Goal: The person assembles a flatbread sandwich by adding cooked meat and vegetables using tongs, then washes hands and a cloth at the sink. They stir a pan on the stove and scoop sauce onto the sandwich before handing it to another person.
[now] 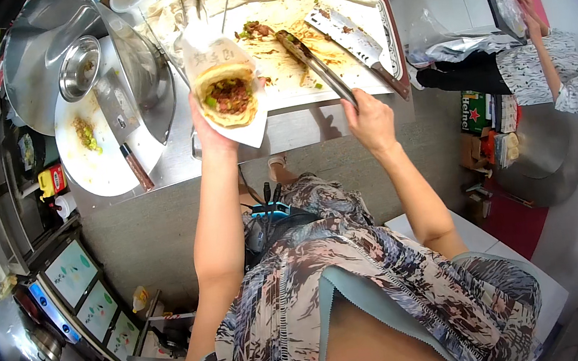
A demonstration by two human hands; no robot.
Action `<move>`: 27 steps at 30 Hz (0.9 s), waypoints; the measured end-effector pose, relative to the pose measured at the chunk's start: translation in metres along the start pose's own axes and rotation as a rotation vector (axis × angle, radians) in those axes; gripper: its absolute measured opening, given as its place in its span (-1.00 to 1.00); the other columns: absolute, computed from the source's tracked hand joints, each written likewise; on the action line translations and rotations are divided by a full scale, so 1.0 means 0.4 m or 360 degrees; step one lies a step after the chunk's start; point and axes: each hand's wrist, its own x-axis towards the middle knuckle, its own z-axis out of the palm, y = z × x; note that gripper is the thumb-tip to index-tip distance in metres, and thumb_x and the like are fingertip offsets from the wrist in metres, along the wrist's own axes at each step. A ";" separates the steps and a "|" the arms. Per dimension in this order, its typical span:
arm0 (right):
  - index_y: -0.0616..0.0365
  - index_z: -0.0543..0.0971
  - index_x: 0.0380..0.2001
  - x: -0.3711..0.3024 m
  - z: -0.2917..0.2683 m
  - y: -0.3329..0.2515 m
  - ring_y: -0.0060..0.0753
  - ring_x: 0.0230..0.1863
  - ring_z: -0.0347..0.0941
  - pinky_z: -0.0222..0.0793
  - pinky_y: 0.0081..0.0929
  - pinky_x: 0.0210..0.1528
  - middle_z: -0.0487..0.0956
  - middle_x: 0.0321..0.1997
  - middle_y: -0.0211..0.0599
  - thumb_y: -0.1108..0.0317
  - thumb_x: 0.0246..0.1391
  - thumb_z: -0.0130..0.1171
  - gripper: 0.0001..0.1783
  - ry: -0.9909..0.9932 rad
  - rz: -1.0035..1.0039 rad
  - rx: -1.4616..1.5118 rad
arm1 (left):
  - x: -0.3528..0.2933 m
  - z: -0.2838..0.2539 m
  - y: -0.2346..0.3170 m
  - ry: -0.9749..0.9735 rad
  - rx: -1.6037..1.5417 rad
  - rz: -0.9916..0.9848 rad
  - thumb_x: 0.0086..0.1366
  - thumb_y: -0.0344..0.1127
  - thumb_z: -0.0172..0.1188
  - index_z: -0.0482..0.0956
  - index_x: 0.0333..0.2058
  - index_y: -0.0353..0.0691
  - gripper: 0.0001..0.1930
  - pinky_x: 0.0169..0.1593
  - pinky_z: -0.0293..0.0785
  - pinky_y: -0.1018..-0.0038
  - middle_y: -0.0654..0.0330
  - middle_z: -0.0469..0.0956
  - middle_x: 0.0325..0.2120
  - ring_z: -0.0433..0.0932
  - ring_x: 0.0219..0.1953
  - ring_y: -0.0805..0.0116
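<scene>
My left hand (pixel 216 137) holds up a stuffed bun (pixel 229 99) in a white paper sleeve (pixel 251 133). Chopped brown meat and green bits fill the bun's opening. My right hand (pixel 372 123) is closed round the near end of metal tongs (pixel 322 70). Their far end rests on or just above the stained cutting board (pixel 268 74), beside a small heap of chopped meat (pixel 256 30). Right of the tongs a cleaver (pixel 350 35) lies on the board, its blade specked with food and its dark handle over the near edge.
A second cleaver (pixel 117 104) lies on a round white board (pixel 84 174) at the left, near chopped green filling (pixel 86 134). Behind it stand a large steel vessel (pixel 31 54) and a steel bowl (pixel 75 77). Another person (pixel 545 74) is at the far right.
</scene>
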 end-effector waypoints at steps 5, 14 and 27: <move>0.18 0.53 -0.29 0.010 -0.149 0.047 0.01 -0.45 0.54 0.43 -0.18 -0.43 0.58 -0.45 -0.08 0.26 0.06 0.18 -0.77 -0.0008 -0.0062 0.0065 | 0.097 0.011 -0.065 -0.0136 -0.0033 -0.0050 0.38 0.04 -0.39 0.26 0.20 -0.20 -0.41 0.18 0.34 0.03 -0.06 0.32 0.14 0.35 0.15 -0.04; 0.23 0.53 -0.23 0.020 -0.370 -0.005 -0.17 -0.54 0.53 0.41 -0.38 -0.48 0.57 -0.44 -0.13 0.34 0.04 0.25 -0.75 -0.0009 -0.0288 0.0265 | 0.180 0.075 -0.140 -0.0123 -0.0101 -0.0129 0.36 0.18 -0.30 0.26 0.21 -0.13 -0.37 0.22 0.24 0.02 0.02 0.30 0.16 0.30 0.19 0.03; 0.28 0.47 -0.17 0.022 -0.361 -0.112 0.01 -0.42 0.53 0.41 -0.21 -0.40 0.56 -0.39 -0.07 0.20 0.07 0.18 -0.62 -0.0307 -0.0287 -0.0084 | 0.174 0.113 -0.182 -0.0320 -0.0174 -0.0081 0.32 0.18 -0.21 0.29 0.19 -0.15 -0.36 0.18 0.32 0.08 0.02 0.37 0.11 0.37 0.12 0.01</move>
